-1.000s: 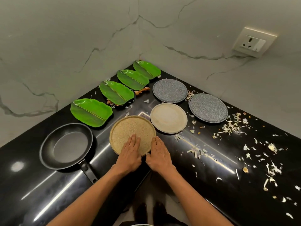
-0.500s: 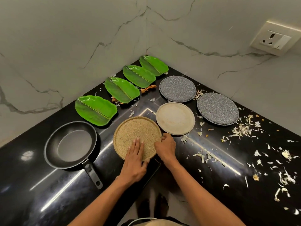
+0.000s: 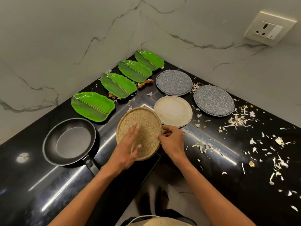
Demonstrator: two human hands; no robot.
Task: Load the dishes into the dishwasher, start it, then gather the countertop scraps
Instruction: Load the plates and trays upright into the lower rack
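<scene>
Head view: left hand flat on speckled plate; right hand pinches rim.

A single wide-angle camera sits on the person's head and looks forward and steeply down into the inner corner of a black countertop. It is close enough that both forearms enter from the bottom edge, with the left hand and right hand near the frame's centre. The two marble walls meet at the top, their lines bowed by the lens. No second view is given, so nothing is shared.
</scene>
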